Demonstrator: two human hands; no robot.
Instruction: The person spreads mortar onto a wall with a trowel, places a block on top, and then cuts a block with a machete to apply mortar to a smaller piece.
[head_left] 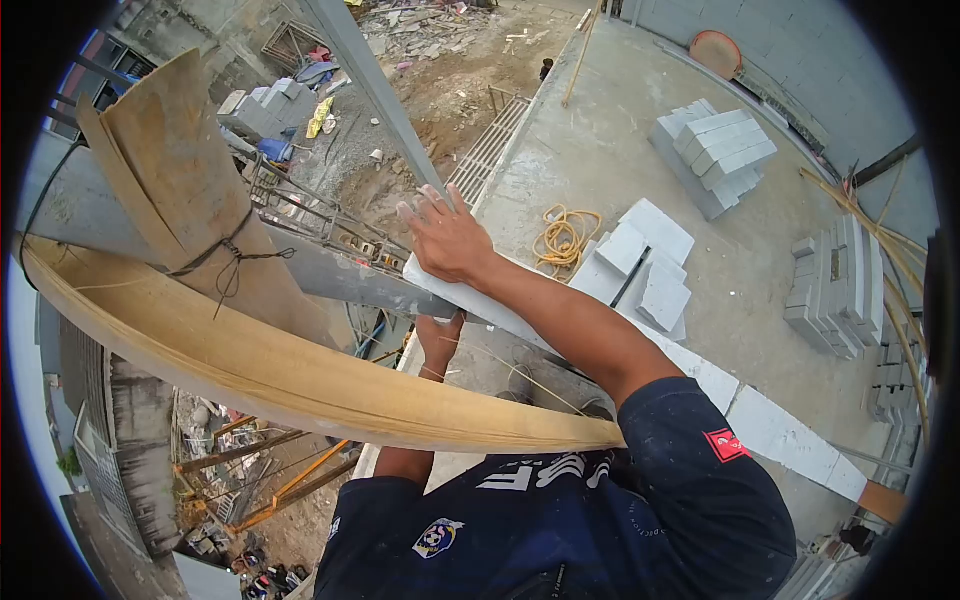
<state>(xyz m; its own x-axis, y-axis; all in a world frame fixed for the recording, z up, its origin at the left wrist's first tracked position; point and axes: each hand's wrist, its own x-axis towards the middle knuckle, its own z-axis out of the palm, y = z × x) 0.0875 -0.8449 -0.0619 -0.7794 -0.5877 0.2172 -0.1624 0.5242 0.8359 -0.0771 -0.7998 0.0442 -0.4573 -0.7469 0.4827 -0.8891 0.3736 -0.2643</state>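
My right hand [447, 237] lies with its fingers spread on the end of a long row of white blocks [775, 432], beside a grey beam [365, 283]. Below it, my left hand [437, 338] is closed at the underside of the beam's end; what its fingers hold is hidden. A long curved tan sheet [300, 385] crosses in front of my left forearm. Another tan sheet [172, 140] is wrapped over the beam and tied with dark wire [232, 250].
White block stacks [725, 150] stand on the concrete floor [600, 130], near a coiled yellow hose [566, 238]. A grey post [375, 95] rises beyond my right hand. Rubble ground [400, 130] and orange metal bars [300, 480] lie far below the edge. Bamboo poles [880, 240] lean at right.
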